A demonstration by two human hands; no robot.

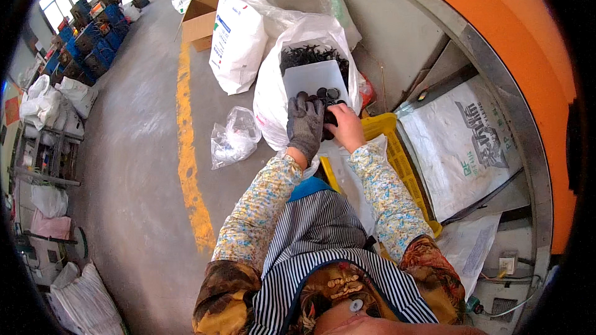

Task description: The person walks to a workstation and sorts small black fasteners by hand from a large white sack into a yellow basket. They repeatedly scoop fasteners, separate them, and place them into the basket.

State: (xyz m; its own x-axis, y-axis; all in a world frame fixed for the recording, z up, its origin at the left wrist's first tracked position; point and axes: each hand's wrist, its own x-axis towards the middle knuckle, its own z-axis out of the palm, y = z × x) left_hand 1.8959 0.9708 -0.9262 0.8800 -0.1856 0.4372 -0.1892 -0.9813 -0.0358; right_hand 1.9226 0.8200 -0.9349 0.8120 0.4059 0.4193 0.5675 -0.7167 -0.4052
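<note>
My left hand (304, 125) wears a dark grey glove; its fingers stretch forward over the near left part of a pale plastic tray (313, 77). Beside it, my bare right hand (347, 126) curls its fingers on small black parts, the piece in its grip mostly covered. Several round black caps (328, 94) lie at the tray's near end, next to both hands. The tray rests in the mouth of a large white sack (270, 102), on top of black stringy scraps (310, 56). What lies under my left palm is hidden.
A yellow plastic crate (406, 167) stands close on my right, beside an orange and grey machine (509, 18). Left of the white sack are a clear plastic bag (234, 138) and another upright sack (236, 43). A cardboard box (198, 18) stands behind. A yellow line (186, 142) crosses the floor.
</note>
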